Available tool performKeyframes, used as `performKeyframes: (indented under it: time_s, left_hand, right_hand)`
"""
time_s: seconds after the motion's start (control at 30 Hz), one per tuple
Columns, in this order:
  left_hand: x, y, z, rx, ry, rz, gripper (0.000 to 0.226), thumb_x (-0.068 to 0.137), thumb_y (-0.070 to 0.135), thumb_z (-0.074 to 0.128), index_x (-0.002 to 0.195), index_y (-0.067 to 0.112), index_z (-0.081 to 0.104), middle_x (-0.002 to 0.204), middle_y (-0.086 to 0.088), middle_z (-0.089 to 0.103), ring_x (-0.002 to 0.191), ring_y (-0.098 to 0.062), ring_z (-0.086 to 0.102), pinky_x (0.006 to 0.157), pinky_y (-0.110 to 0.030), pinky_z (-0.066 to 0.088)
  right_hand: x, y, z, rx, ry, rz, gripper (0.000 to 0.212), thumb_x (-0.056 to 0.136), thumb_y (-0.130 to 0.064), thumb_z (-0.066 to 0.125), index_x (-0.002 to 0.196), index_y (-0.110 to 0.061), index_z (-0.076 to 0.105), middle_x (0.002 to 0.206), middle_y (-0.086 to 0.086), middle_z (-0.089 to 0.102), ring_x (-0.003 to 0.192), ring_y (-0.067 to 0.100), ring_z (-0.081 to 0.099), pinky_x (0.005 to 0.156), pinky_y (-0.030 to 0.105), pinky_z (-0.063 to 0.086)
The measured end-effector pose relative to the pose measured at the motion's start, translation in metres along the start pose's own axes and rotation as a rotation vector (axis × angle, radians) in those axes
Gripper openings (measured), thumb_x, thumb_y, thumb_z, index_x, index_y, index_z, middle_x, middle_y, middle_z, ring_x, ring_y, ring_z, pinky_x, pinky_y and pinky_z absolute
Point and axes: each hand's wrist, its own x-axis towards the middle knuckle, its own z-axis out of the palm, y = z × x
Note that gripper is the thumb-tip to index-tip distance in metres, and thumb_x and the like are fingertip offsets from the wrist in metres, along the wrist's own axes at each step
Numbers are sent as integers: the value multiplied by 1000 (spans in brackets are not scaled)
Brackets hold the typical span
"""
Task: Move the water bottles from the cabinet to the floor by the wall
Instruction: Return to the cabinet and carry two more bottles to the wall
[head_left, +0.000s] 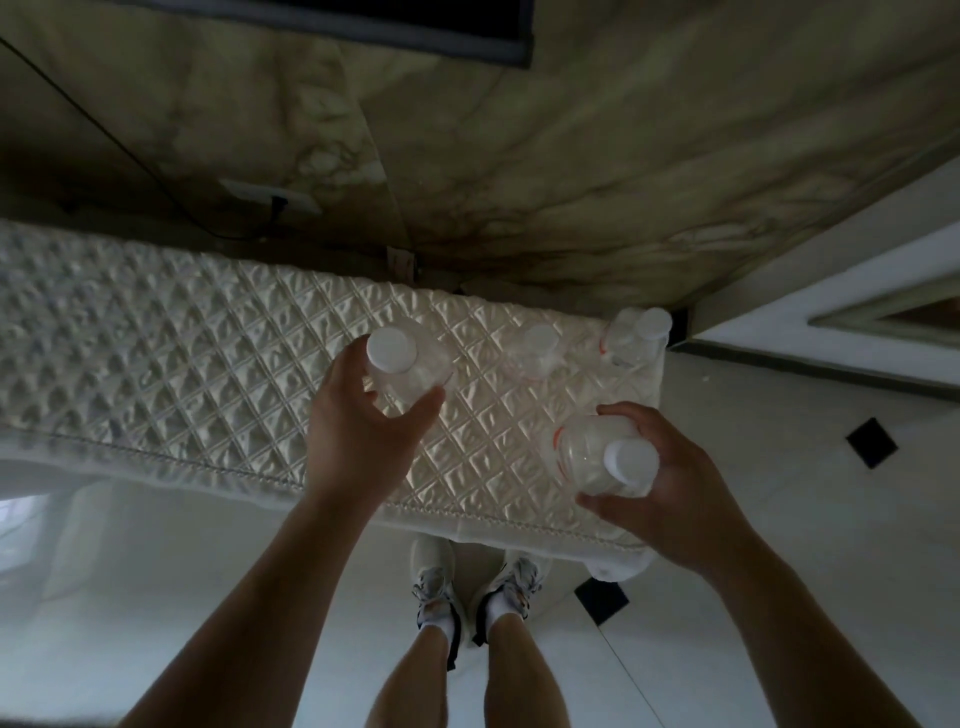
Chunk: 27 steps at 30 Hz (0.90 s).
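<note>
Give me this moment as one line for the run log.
left hand grips left bottle | right hand grips near-right bottle | middle bottle, corner bottle stand on quilted cover

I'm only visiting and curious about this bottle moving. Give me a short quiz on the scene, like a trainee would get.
1. True or false: the left hand grips the left bottle while the right hand grips the right bottle.
2. The ungripped middle bottle stands on: A) a quilted white cloth; B) newspaper; C) bare wood.
3. Fill in: the left bottle's cap is ____ in colour.

Key: 1 true; 2 A; 3 white.
</note>
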Motion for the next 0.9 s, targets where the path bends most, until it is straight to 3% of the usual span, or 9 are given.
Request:
performKeyframes:
  time_s: [0.37, 0.47, 0.63, 0.8, 0.9]
  left_hand:
    - [-39, 63, -124, -74, 7, 95, 66, 67, 48, 81, 124, 29, 53, 113, 12, 63, 99, -11, 64, 81, -41, 58]
    - [-52, 80, -159, -95, -1, 117, 66, 68, 47, 81, 124, 31, 52, 114, 13, 62, 100, -9, 63, 83, -39, 58]
    - [-70, 106, -212, -110, 3, 157, 64, 68, 44, 83, 123, 32, 52, 108, 18, 60, 98, -7, 62, 82, -29, 54]
    - [-85, 126, -257, -111, 0, 180, 58, 68, 45, 84, 115, 39, 51, 100, 27, 58, 95, 1, 59, 75, -21, 49]
    - [-92, 136, -279, -116, 8, 181, 56, 67, 49, 83, 110, 44, 49, 97, 30, 58, 94, 3, 59, 76, -24, 52]
  right_hand:
    - [-59, -133, -38, 56, 140, -50, 76, 58, -37, 89, 118, -47, 45, 107, -34, 54, 101, -13, 52, 78, 12, 43]
    - [-75, -171, -46, 64, 155, -66, 73, 58, -39, 88, 118, -46, 47, 109, -29, 56, 101, -13, 52, 79, 14, 44]
    - [-100, -228, -56, 125, 188, -79, 59, 60, -39, 88, 97, -57, 46, 98, -29, 58, 95, -10, 54, 79, 17, 45]
    - [-118, -272, -64, 158, 209, -105, 67, 60, -41, 87, 115, -42, 49, 104, -24, 59, 99, -2, 55, 81, 24, 47]
    - [-124, -295, -69, 174, 219, -149, 69, 61, -41, 87, 120, -39, 51, 105, -25, 60, 98, -6, 56, 77, 19, 45]
